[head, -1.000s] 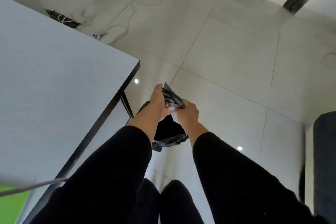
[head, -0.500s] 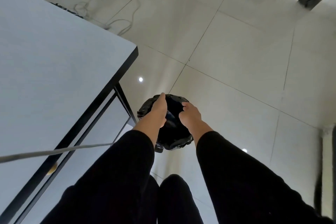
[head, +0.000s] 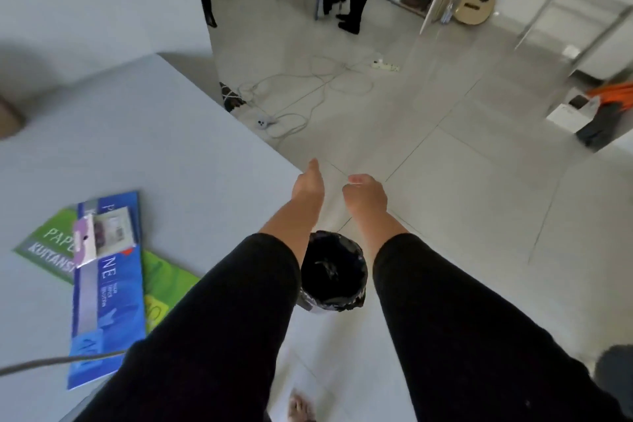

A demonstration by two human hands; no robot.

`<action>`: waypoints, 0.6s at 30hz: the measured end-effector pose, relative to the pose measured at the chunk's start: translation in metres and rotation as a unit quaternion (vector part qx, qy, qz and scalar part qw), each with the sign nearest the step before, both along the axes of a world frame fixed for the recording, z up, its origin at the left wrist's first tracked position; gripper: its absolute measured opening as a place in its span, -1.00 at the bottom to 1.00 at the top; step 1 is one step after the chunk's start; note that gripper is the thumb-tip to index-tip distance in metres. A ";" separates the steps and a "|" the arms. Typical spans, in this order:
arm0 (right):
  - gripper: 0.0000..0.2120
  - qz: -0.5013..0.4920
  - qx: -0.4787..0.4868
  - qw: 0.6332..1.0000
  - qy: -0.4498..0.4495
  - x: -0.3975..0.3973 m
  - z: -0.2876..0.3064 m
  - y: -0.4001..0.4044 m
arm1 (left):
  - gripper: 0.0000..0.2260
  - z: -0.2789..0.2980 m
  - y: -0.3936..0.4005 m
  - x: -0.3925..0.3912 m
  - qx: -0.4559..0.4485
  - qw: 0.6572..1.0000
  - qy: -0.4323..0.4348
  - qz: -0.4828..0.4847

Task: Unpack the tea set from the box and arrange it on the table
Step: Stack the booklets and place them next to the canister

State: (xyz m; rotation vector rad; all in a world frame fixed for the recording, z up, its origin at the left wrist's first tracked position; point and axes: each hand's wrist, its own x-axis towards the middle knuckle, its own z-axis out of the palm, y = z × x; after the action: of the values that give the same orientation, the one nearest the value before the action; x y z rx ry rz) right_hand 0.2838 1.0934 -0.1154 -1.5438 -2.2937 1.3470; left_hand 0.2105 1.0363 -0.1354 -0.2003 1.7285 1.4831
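Both hands hang empty above the black-lined round bin [head: 334, 272]: left hand [head: 308, 187] loosely open, right hand [head: 365, 195] curled. Three paper packs [head: 106, 288] lie on the grey worktop [head: 144, 151]; no tea set in view.

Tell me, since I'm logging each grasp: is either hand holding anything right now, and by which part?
Nothing is held. The left hand is open and empty, the right hand loosely curled with nothing in it, both above the black-lined bin.

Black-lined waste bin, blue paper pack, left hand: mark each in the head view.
Black-lined waste bin [head: 334, 272]: head view, dark inside of the liner.
Blue paper pack [head: 108, 298]: head view, middle of its blue cover, on the table.
Left hand [head: 308, 183]: head view, back of the hand.
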 end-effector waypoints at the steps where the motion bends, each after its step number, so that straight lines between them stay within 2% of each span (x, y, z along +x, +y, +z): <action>1: -0.62 0.016 0.006 1.000 0.003 -0.005 0.014 -0.009 | -0.41 0.016 -0.013 -0.003 0.008 1.000 0.014 0.011; 5: -0.62 0.108 0.015 0.994 0.022 -0.036 0.051 -0.062 | -0.40 0.064 -0.085 -0.028 -0.002 0.994 0.081 0.074; 8: -0.66 0.178 0.000 0.984 0.021 -0.062 0.060 -0.116 | -0.46 0.085 -0.153 -0.046 -0.056 0.984 0.112 0.127; 11: -0.75 0.257 0.008 0.966 -0.032 -0.085 0.056 -0.172 | -0.54 0.083 -0.227 -0.059 -0.175 0.960 0.130 0.175; 13: -0.69 0.298 0.007 0.953 -0.060 -0.097 0.049 -0.207 | -0.56 0.072 -0.274 -0.066 -0.224 0.946 0.135 0.190; 16: -0.68 0.314 -0.025 0.946 -0.074 -0.111 0.034 -0.247 | -0.56 0.052 -0.330 -0.069 -0.255 0.938 0.103 0.212; 18: -0.76 0.300 -0.052 0.949 -0.082 -0.117 0.025 -0.266 | -0.54 0.040 -0.353 -0.067 -0.254 0.939 0.075 0.222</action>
State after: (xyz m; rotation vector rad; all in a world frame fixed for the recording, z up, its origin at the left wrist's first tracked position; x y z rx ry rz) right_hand 0.1671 0.8277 -0.0904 -1.0371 -3.0005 1.5160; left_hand 0.1432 0.6837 -0.0950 -0.8113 2.2781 1.3449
